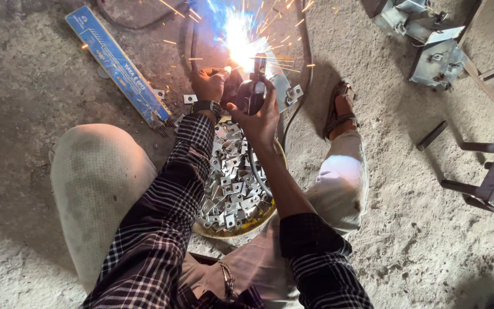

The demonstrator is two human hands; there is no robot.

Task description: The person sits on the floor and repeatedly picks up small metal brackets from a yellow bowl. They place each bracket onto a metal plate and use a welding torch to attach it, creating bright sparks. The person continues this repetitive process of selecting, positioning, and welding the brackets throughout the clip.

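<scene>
Sparks are being thrown at the upper centre of the frame, where a dark welding electrode holder [254,86] is being gripped by the curled fingers of the right hand [258,117]. Just left, the left hand [208,83] is being closed on something unclear. Below, small grey metal brackets [232,191] are being held in a round yellow pan [241,230].

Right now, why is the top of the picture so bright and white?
In the head view, the welding flash just beyond the right hand and left hand is overexposed, blue-white, hiding detail; sparks smear into orange streaks; the metal brackets in the pan below stay sharp; sunlight whitens the knee.
</scene>
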